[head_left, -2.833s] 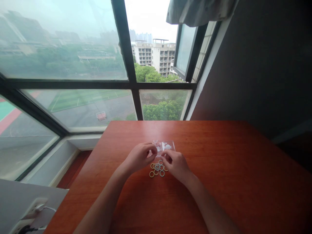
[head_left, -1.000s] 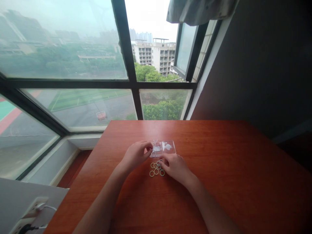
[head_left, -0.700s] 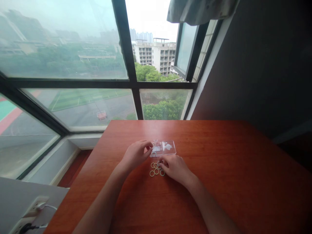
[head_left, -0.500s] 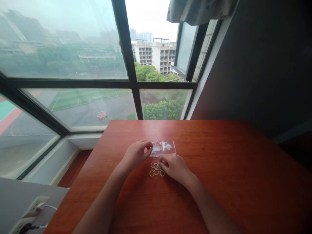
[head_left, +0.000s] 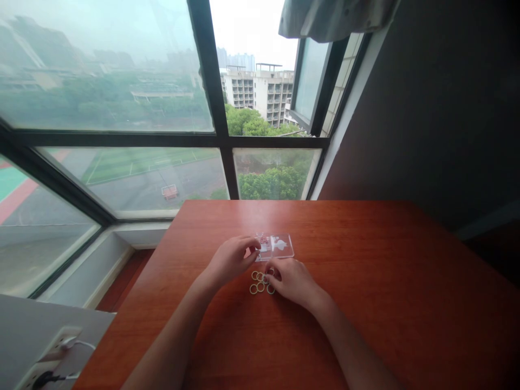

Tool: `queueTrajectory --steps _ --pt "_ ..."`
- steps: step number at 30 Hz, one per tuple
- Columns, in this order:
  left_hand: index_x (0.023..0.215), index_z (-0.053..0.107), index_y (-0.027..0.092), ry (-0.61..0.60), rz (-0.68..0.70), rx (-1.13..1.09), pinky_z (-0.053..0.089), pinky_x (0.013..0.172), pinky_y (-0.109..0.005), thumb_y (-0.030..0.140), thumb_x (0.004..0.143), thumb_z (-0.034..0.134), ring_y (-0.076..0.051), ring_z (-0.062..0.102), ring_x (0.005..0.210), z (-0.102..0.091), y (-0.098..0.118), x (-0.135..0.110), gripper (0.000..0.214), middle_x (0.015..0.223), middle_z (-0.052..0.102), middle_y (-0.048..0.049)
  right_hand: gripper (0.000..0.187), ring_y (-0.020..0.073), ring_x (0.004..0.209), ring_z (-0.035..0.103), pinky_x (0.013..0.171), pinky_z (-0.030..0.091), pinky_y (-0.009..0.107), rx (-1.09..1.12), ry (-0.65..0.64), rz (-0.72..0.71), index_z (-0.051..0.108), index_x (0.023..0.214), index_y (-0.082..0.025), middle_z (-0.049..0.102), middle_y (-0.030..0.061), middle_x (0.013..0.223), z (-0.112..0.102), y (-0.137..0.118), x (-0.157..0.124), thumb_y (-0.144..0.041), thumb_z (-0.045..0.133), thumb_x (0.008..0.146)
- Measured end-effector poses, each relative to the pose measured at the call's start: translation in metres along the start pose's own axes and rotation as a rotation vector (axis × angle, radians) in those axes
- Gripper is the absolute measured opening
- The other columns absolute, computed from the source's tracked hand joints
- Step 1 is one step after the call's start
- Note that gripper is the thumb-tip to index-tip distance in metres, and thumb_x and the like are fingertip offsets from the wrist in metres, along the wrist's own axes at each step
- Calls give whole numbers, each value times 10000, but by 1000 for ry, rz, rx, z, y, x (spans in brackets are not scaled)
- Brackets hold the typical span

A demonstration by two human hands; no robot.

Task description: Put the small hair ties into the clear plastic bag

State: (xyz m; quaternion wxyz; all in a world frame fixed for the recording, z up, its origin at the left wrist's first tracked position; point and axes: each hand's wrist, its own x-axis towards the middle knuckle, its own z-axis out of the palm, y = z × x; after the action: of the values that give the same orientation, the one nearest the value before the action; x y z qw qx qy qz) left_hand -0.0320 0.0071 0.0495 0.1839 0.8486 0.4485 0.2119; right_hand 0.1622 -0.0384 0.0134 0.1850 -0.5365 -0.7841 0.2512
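Note:
A clear plastic box (head_left: pixel 287 252) lies on the table, with a white figure on its right part and small reddish pieces (head_left: pixel 263 239) in its left part. Over the box's left end is my left hand (head_left: pixel 232 259), thumb and forefinger curled together at the tips. What these tips hold, if anything, is hidden. Just in front of the box, several pale rings (head_left: pixel 260 287) lie in a loose cluster. My right hand (head_left: pixel 294 279) rests at the cluster's right side, its thumb and forefinger closed about a ring (head_left: pixel 271 271) that the fingers partly cover.
The red-brown wooden table (head_left: pixel 365 260) reaches back to the window frame (head_left: pixel 162 140). A dark wall (head_left: pixel 426 119) rises at the right. At the lower left, a wall socket (head_left: pixel 60 346) holds plugs with cables.
My left hand has moved slightly right over the box, covering a ring that showed at its left front corner. My right hand stays almost still at the rings.

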Motion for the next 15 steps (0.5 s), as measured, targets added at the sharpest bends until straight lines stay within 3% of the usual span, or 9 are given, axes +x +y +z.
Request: queueTrajectory --steps 9,15 --pt "811 653 199 1 -7 1 325 544 -194 175 827 530 -96 496 572 1 0 0 126 727 646 12 120 115 681 580 608 309 210 13 3 -28 676 840 -255 688 -31 765 1 1 1 -242 557 837" --pt "810 651 195 2 0 1 320 536 -195 187 832 529 -95 491 573 1 1 0 124 727 640 8 85 107 639 561 576 288 207 3 -63 -33 679 815 -245 672 -34 718 -1 -2 -1 -258 598 794"
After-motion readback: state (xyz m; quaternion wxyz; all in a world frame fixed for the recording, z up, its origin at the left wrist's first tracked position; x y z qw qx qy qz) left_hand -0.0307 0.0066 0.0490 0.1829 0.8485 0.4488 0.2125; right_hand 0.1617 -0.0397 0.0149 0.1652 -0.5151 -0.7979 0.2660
